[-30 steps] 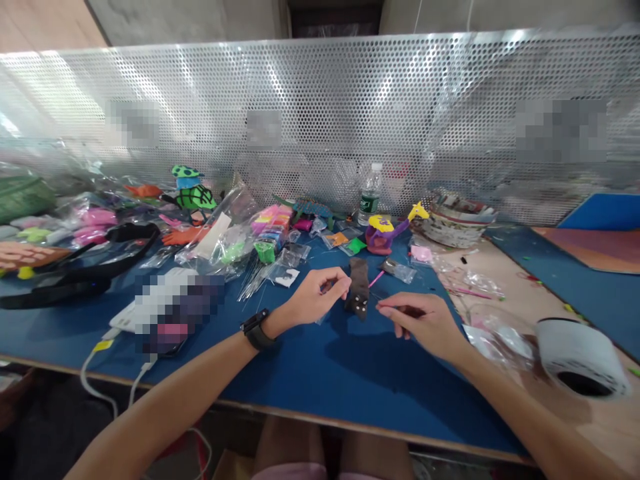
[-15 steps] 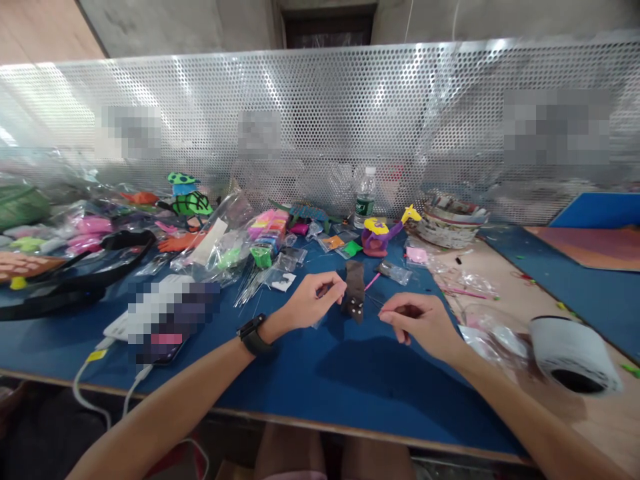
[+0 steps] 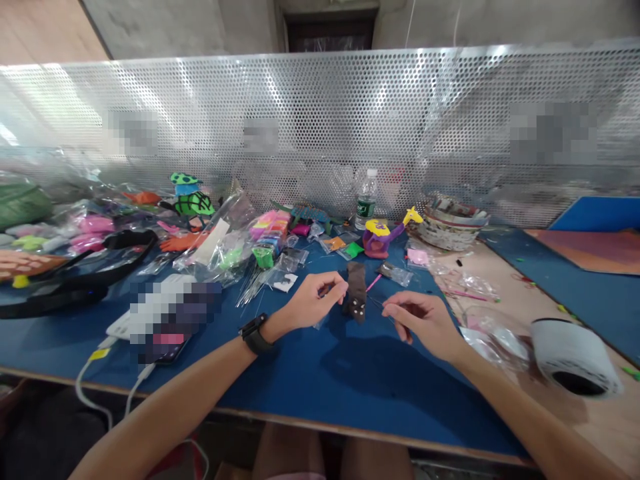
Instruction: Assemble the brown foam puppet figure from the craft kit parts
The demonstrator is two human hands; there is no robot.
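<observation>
A dark grey-brown clay figure (image 3: pixel 357 283) with small white dots near its front end lies on the blue table. Just left of it, my left hand (image 3: pixel 317 300) is closed in a pinch at its edge; what the fingertips hold, if anything, is too small to make out. On the other side, my right hand (image 3: pixel 420 323) pinches thin wires (image 3: pixel 376 303), whose ends point toward the figure. A pink stick (image 3: pixel 373 283) lies right behind the wires, beside a small clear packet (image 3: pixel 395 273).
At the back stand a water bottle (image 3: pixel 366 200), a purple-and-yellow clay giraffe (image 3: pixel 383 238) and a basket (image 3: pixel 449 225). Bagged clay (image 3: pixel 267 230) and a phone (image 3: pixel 173 343) lie left. A white roll (image 3: pixel 573 353) is on the right. Another person's hand (image 3: pixel 20 265) shows at far left.
The view has shifted slightly. Both hands keep nearly the same place beside the clay figure, and the right fingers have shifted a little around the wires.
</observation>
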